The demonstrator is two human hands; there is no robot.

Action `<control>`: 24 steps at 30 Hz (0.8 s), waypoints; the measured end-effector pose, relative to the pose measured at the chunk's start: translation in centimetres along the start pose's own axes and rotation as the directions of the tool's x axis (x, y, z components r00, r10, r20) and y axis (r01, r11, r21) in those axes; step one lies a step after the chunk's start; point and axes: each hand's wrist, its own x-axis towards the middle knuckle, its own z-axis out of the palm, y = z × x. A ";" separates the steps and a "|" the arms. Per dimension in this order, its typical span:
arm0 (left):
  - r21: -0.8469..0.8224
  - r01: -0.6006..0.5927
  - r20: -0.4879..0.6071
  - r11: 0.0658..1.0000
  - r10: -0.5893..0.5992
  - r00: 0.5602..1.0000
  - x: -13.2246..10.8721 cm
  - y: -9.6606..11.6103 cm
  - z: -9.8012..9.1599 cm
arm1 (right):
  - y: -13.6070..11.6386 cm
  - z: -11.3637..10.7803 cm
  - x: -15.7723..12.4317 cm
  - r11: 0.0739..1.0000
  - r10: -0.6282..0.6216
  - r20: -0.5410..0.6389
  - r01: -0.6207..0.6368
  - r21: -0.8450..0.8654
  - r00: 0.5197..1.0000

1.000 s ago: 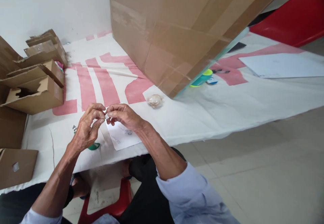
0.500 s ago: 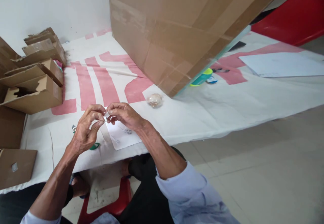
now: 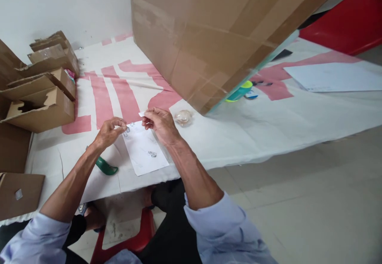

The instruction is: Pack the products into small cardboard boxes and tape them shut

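A small white piece [image 3: 141, 114], perhaps paper or plastic, is pinched between the thumb and fingers of my right hand [image 3: 161, 124], over the far end of a white sheet [image 3: 141, 162]. My left hand [image 3: 110, 133] hovers at the sheet's left edge, thumb and forefinger pressed together; whatever may be between them is too small to make out. Several tiny metal-looking pieces [image 3: 152, 154] lie on the sheet, some in a small heap and others near its far end. Beneath my left forearm lies a tool with a green handle [image 3: 106, 167], partly hidden.
A large taped cardboard box [image 3: 191, 41] stands across the back of the table. Smaller open cartons [image 3: 56, 111] line the left side. A clear plastic bundle [image 3: 183, 117] sits beyond my right hand. Further right are a teal and yellow object [image 3: 240, 92] and white papers [image 3: 334, 76].
My hands were together over the sheet and have moved apart. The right went up and right with the white piece; the left drew slightly away, uncovering more of the sheet and the green handle.
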 end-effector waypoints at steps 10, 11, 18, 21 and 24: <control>0.135 0.032 -0.039 0.990 -0.026 0.999 1.5 -4.0 2.0 | 0.1 -0.1 -0.1 1.000 0.002 0.003 -0.002 -0.002 1.000; 0.144 0.024 -0.048 0.989 -0.017 0.999 1.5 -4.3 2.1 | 0.0 -0.1 -0.1 1.000 0.003 0.004 -0.003 -0.001 1.000; 0.357 0.153 -0.094 0.921 -0.128 0.987 1.3 -4.0 2.8 | -0.2 0.1 -0.3 1.000 0.013 -0.014 -0.013 -0.009 1.000; 0.408 0.191 -0.095 0.893 -0.167 0.981 1.3 -3.4 3.1 | -0.2 0.1 -0.3 1.000 0.009 -0.013 -0.009 -0.004 1.000; 0.427 0.208 -0.111 0.880 -0.177 0.978 1.1 -3.0 3.4 | -0.2 0.1 -0.3 1.000 0.007 -0.015 -0.007 0.002 1.000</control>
